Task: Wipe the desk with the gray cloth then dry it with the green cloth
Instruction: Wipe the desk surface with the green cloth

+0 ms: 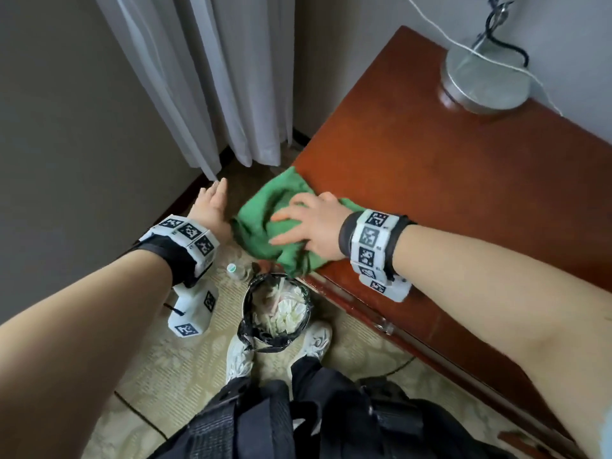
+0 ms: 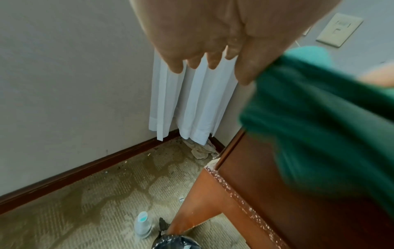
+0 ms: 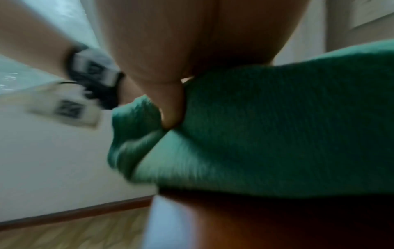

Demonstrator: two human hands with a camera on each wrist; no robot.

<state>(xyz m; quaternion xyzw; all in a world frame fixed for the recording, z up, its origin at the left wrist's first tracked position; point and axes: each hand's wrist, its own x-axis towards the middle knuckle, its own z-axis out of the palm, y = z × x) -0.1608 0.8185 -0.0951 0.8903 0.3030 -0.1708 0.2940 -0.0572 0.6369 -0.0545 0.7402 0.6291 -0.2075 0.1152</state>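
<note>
A crumpled green cloth [image 1: 261, 210] lies on the near left corner of the red-brown wooden desk [image 1: 430, 160] and hangs over its left edge. My right hand [image 1: 298, 220] presses down on it with fingers spread and fairly straight. In the blurred right wrist view its thumb [image 3: 170, 104] digs into the green cloth [image 3: 277, 134]. My left hand [image 1: 215, 193] hovers off the desk, just left of the cloth, fingers straight and holding nothing. In the left wrist view, the green cloth [image 2: 319, 126] sits right beside that hand's [image 2: 202, 64] thumb.
A round metal lamp base [image 1: 485, 81] with cords stands at the desk's back right. Below the corner is a bin [image 1: 276, 313] lined with a black bag, and a small bottle [image 1: 235, 270] on the carpet. A pale crumpled rag [image 2: 201, 150] lies under the white curtain [image 1: 215, 77].
</note>
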